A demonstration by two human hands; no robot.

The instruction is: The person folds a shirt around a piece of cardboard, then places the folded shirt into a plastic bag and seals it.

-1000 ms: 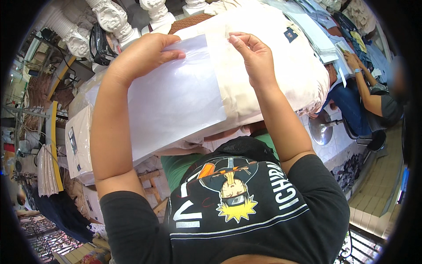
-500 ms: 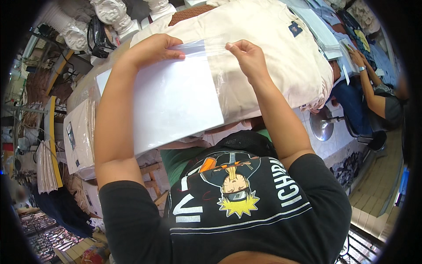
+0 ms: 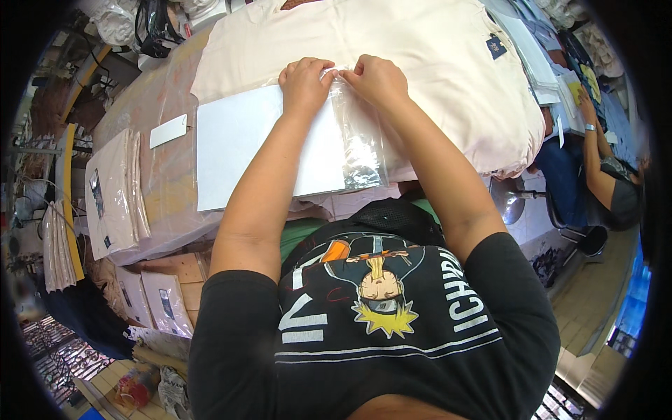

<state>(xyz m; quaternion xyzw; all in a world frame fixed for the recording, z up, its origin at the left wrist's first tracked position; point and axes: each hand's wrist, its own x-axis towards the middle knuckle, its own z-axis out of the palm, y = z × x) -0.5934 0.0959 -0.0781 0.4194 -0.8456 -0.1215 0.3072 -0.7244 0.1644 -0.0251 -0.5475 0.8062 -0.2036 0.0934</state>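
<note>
Both hands, left hand (image 3: 306, 82) and right hand (image 3: 378, 78), pinch the clear plastic bag (image 3: 358, 143) over a white cardboard sheet (image 3: 241, 143), resting on cream folded shirts (image 3: 420, 42); a small white card (image 3: 168, 130) lies nearby.

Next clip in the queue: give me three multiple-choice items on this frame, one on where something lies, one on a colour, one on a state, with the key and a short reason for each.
1. Where do both hands meet?
A. at the far edge of the clear plastic bag
B. on the small white card
C. on the folded pile at the left

2. What colour is the big garment spread on the table?
A. dark blue
B. cream
C. green

3. How does the white sheet lie?
A. rolled up
B. standing on edge
C. flat

Key: 1 A, the left hand and right hand pinch the far edge of the clear plastic bag. 2 B, the garment is cream. 3 C, the white sheet lies flat under the left forearm, away from the small white card.
</note>
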